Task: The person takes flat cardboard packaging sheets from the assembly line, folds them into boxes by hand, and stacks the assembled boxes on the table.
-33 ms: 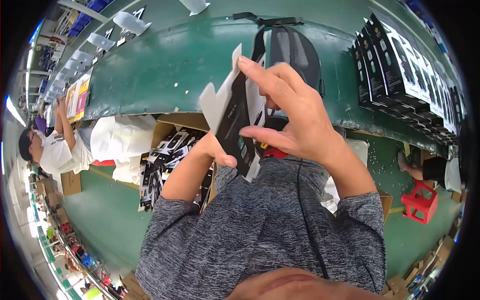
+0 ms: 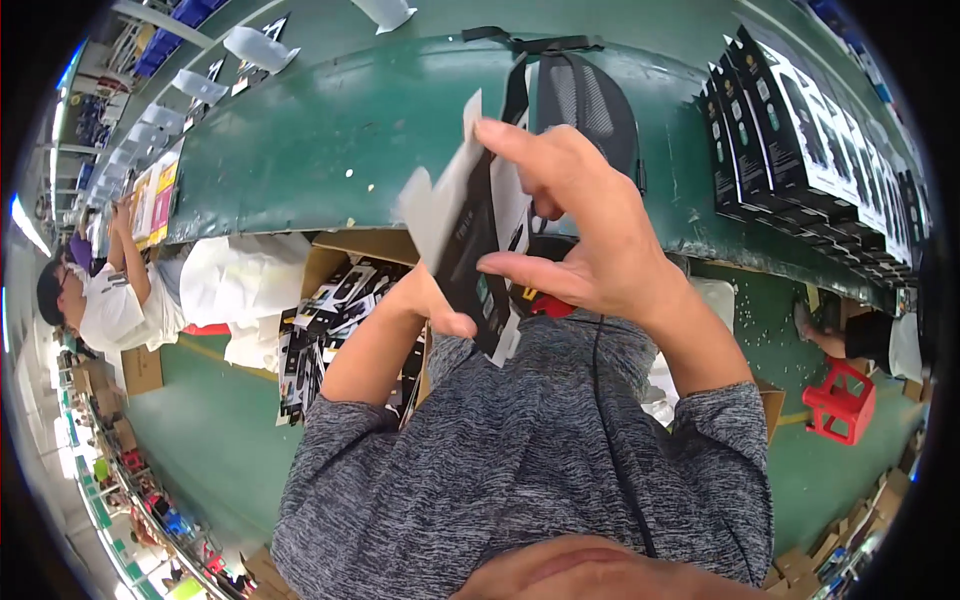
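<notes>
Both hands grip a flat black-and-white cardboard box blank (image 2: 470, 225) over the green table (image 2: 330, 140), left hand (image 2: 440, 300) pinching at 7 o'clock, right hand (image 2: 575, 230) clasping at 3, box apparently unfolded, carton of blanks (image 2: 340, 310) waiting below.

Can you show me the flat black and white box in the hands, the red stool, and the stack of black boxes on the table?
Flat black and white cardboard box (image 2: 470, 245), head view, its black middle panel.
Red plastic stool (image 2: 838, 400), head view, its seat.
Stack of black printed boxes (image 2: 800, 130), head view, a front face.
</notes>
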Demonstrator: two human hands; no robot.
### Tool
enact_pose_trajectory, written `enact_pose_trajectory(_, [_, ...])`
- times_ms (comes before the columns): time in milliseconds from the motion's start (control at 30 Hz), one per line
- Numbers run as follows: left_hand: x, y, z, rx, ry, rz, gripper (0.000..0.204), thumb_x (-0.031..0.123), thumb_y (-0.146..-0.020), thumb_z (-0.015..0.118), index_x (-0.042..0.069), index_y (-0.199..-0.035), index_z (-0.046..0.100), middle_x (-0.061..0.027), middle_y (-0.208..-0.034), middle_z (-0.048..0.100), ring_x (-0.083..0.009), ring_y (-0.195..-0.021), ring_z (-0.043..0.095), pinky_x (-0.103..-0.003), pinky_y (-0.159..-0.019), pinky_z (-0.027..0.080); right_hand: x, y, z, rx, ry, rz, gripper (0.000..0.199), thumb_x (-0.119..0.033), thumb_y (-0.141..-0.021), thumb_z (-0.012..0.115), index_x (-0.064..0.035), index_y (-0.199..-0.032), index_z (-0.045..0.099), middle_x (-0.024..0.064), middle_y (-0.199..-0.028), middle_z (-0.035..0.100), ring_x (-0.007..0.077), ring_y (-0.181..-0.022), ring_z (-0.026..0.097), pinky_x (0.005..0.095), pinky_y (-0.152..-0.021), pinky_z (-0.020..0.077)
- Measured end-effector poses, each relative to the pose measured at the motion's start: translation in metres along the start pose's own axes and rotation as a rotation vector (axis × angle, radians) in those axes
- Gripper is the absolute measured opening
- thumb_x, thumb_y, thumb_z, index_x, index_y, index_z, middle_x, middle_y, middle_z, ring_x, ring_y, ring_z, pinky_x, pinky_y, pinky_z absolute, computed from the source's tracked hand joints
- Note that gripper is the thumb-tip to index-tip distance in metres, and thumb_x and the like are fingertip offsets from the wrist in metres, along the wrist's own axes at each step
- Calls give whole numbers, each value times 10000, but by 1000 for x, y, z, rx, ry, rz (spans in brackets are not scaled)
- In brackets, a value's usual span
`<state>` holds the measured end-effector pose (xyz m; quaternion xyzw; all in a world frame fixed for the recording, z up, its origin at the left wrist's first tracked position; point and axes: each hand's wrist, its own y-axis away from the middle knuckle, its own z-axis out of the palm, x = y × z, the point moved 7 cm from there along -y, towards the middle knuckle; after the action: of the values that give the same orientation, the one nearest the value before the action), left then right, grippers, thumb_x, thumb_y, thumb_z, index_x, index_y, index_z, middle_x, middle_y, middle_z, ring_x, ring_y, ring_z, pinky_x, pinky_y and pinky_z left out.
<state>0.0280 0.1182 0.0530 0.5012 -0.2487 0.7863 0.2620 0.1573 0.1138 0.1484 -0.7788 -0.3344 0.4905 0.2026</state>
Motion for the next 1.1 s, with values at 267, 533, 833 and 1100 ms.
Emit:
enact_pose_trajectory(267, [16, -4, -23, 47, -695, 137, 1405, 415, -487, 939, -23, -1599, 199, -207, -1552, 371, -296, -1450, 370, -415, -1210, 251, 14, 1, -31, -398, 230, 91, 305, -280, -734, 870, -116, -910, 683, 45, -653, 607, 270, -577, 609, 379, -523, 451])
enact_pose_trajectory(533, [26, 21, -54, 578, -369, 165, 846, 69, -531, 1007, -21, -1246, 563, -92, -1133, 697, -157, -1025, 672, -327, -913, 547, 58, 77, -24, 187, -371, 323, 1133, -315, -638, 979, -37, -1527, 334, 114, -1230, 586, 216, -1107, 575, 382, -974, 461])
enact_pose_trajectory(833, [19, -11, -44, 608, -162, 366, 1604, 474, -547, 996, 144, -1610, -159, -202, -1591, 243, -342, -1407, 413, -461, -1128, 393, 60, 99, 69, -137, -828, 761, 941, -70, -818, 759, 7, -1581, 214, 139, -1507, 450, 220, -1383, 434, 374, -1155, 336])
enact_pose_trajectory(1100, [31, 34, -29, 604, -614, 541, 1471, 186, -664, 904, 92, -1578, -245, -240, -1608, 180, -331, -1454, 317, -460, -1169, 299, 20, 84, 60, 2, 225, 375, 1298, -264, -619, 930, 63, -1572, 112, 312, -1366, 481, 478, -1232, 530, 500, -1034, 457])
